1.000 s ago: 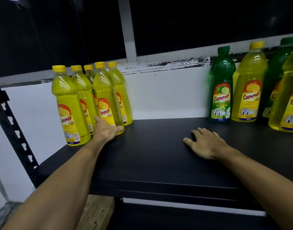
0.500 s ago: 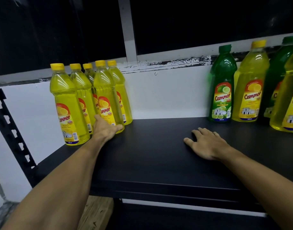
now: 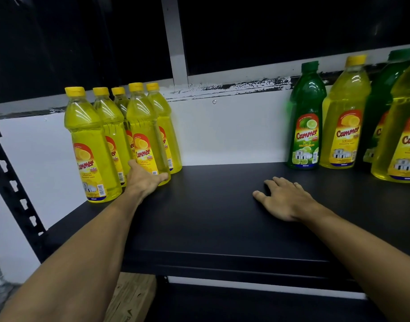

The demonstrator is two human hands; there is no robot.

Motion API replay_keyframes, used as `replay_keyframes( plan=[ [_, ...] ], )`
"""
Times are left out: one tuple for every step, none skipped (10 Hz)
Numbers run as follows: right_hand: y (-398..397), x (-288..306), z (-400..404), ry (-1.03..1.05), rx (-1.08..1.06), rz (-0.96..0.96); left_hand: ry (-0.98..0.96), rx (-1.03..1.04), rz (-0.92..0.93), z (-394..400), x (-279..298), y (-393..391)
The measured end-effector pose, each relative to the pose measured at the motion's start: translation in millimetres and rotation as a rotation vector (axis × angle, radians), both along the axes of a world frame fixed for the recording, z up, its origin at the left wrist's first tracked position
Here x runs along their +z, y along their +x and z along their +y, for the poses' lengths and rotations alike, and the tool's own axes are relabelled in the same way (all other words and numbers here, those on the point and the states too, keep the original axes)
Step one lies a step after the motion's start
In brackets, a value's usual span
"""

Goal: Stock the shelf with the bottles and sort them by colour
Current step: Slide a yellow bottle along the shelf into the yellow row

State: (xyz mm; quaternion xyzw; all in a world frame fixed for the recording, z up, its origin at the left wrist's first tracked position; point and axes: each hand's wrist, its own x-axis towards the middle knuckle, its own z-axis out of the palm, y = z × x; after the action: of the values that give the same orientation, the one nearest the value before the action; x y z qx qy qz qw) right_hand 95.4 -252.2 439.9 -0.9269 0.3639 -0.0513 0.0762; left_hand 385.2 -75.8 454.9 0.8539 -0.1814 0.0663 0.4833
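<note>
On the black shelf [image 3: 222, 228], the left hand [image 3: 144, 178] grips a yellow bottle [image 3: 146, 135].

white wall [image 3: 234, 131] | dark window [image 3: 280, 31] | wooden pallet [image 3: 132, 296] below
</note>
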Motion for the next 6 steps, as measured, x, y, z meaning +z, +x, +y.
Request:
replay_keyframes(
  plan=[
    [0, 0, -1, -0.001, 0.0, -0.003, 0.007, -0.004, 0.015, -1, 0, 0],
    [1, -1, -2, 0.006, -0.003, -0.011, 0.032, 0.0, 0.027, -1, 0, -3],
    [1, -1, -3, 0.015, -0.003, -0.025, 0.046, -0.008, 0.032, 1, 1, -8],
    [1, -1, -4, 0.019, 0.0, -0.045, 0.065, -0.001, 0.026, 6, 0, -22],
    [0, 1, -2, 0.028, 0.008, -0.076, 0.106, 0.038, 0.005, 12, -2, -47],
    [-4, 5, -1, 0.067, 0.016, -0.156, 0.192, 0.0, -0.007, 18, -3, -80]
  ],
)
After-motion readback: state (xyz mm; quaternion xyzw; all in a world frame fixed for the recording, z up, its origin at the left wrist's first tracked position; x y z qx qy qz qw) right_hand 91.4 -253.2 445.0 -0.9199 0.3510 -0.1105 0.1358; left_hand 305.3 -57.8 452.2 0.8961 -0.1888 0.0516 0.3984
